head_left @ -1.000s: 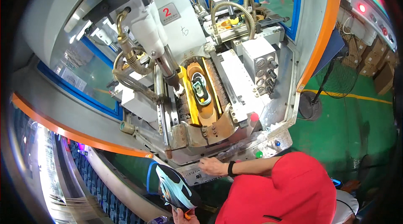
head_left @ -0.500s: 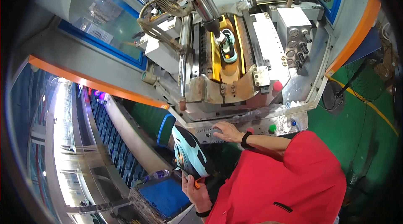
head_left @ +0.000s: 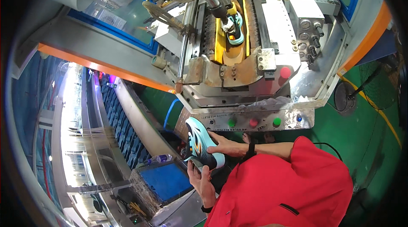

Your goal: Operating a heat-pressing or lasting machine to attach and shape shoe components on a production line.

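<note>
A light-blue and black sports shoe [head_left: 203, 142] is held up in front of me, tilted. My left hand [head_left: 202, 184] grips its lower end, thumb and fingertips at the edge. My right hand [head_left: 224, 146] lies along the shoe's right side, fingers closed against the upper. Beyond them, a similar light-blue and black shoe [head_left: 236, 39] sits in the bed of a press machine, between yellow pads [head_left: 220, 42]. The metal press rod [head_left: 212, 1] comes down onto that shoe.
A control panel [head_left: 265, 121] with green, red and blue buttons runs along the machine's front. At left is a conveyor [head_left: 123, 116] with dark ribbed belt. A blue-topped stand [head_left: 166, 189] and a plastic bottle [head_left: 160, 159] are near my left hand. A gauge box [head_left: 306, 22] stands right.
My right hand has left the button panel and come onto the shoe. The held shoe has shifted slightly right and turned, and the view has moved, bringing more panel buttons into sight.
</note>
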Available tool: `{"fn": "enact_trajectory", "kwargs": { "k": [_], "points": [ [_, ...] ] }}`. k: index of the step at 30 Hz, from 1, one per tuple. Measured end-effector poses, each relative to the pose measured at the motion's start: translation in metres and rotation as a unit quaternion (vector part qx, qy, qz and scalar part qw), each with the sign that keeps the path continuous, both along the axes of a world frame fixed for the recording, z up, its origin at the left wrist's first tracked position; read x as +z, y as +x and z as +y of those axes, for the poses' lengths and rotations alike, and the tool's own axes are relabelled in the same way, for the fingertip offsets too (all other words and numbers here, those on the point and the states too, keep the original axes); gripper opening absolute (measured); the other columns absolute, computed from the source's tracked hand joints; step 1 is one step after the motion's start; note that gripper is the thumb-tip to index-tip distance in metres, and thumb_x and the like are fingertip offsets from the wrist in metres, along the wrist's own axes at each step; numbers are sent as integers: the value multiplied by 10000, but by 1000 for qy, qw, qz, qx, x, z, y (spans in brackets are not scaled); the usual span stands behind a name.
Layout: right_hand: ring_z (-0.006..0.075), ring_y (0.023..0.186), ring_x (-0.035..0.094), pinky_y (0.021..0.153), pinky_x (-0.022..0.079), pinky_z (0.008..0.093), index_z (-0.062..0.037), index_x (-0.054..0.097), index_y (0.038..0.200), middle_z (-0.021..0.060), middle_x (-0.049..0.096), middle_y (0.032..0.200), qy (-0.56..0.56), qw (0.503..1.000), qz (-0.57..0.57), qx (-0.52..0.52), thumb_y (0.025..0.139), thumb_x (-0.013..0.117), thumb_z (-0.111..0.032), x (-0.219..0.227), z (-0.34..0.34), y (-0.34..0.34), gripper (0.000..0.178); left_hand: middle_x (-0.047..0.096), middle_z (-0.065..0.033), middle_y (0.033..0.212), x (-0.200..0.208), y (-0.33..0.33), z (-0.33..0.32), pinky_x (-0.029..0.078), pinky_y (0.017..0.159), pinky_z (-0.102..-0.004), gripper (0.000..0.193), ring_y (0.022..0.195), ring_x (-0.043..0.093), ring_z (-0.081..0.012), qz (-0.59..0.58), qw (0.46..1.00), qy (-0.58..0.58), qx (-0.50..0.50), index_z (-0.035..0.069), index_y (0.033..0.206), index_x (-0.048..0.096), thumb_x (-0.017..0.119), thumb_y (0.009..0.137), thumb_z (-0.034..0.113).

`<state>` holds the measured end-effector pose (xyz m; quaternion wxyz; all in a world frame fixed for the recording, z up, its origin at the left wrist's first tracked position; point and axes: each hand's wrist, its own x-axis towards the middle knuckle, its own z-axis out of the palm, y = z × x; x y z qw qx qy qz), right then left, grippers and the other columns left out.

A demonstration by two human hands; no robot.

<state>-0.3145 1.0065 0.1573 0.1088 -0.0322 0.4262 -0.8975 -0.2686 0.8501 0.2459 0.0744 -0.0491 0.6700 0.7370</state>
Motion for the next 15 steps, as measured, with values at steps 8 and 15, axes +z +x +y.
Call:
{"fn": "enact_trajectory", "kwargs": {
  "k": [8,15],
  "points": [
    [312,1381,327,1149,253,369,-22,108,1526,236,324,1485,70,981,141,110,779,755,-314,-17,-58,4,1030,604,-131,1137,-15,18,-47,572,761,-343,463,945,658,-232,-137,983,-9,125,-41,1253,479,688,869,108],
    [273,1076,631,892,524,353,11,355,1426,229,583,1234,304,861,229,337,801,749,-230,-27,-109,-9,777,664,-111,1037,-67,75,-126,592,741,-346,312,837,686,-215,-175,927,235,233,-20,1143,585,691,860,57]
  ]
}}
